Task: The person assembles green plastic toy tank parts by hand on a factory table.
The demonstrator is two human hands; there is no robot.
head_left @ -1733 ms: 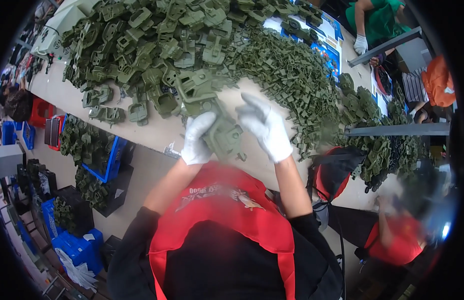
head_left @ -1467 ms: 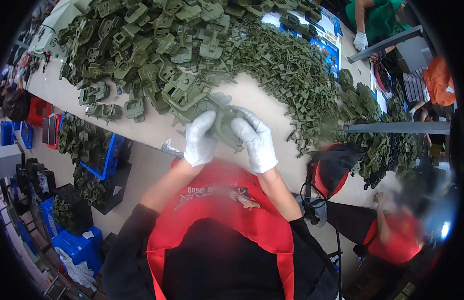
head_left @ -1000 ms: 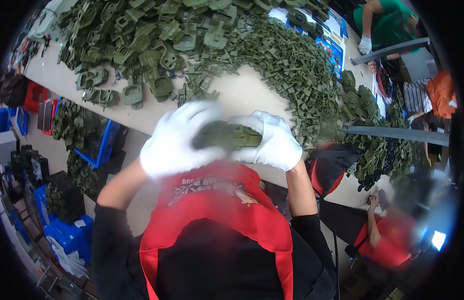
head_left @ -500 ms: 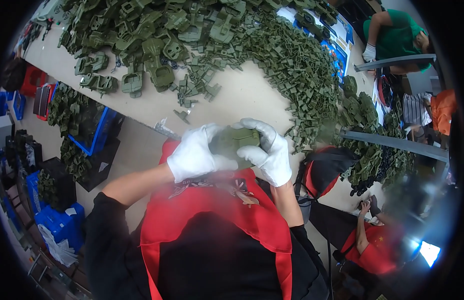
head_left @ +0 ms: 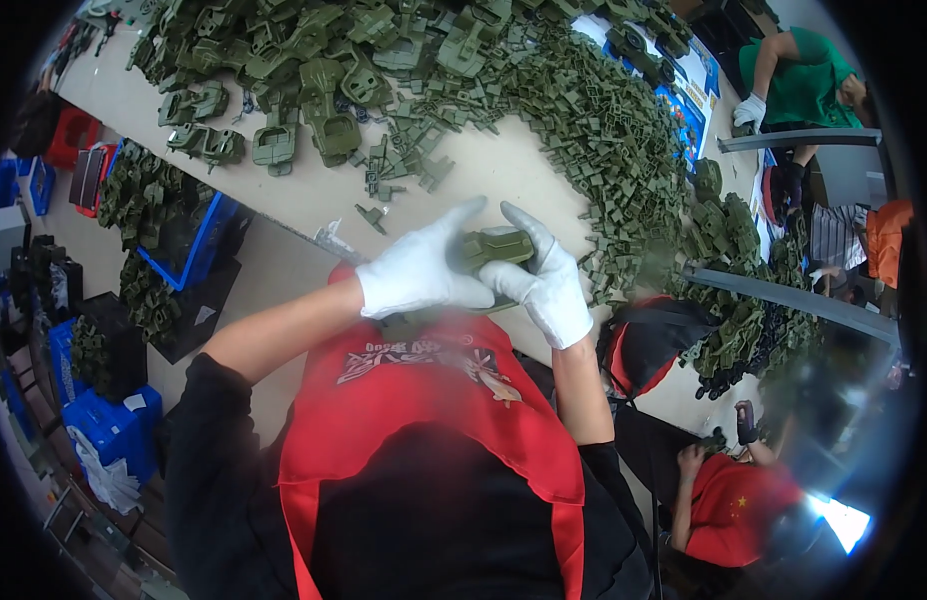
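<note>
Head view. We found the green part (head_left: 499, 249) between the two gloved hands, raised in front of the red apron (head_left: 409, 405), at the near edge of the pale table (head_left: 504, 175). The right hand (head_left: 547, 283) pinched its right end, thumb across the near side and fingers curved around the far side. The left hand (head_left: 424, 265) stood with thumb and fingers spread apart around the left end; we could not tell whether it gripped. More green showed under the left palm, its link to the part unclear to us.

On the table we noted a small loose piece (head_left: 371, 218) just beyond the left hand, a heap of larger green parts (head_left: 314, 50) at the far left, and a spread of small green pieces (head_left: 604, 150) to the right. We recorded a black-and-red bag (head_left: 649, 340) near the right forearm and a blue crate (head_left: 202, 258) below the table's left edge.
</note>
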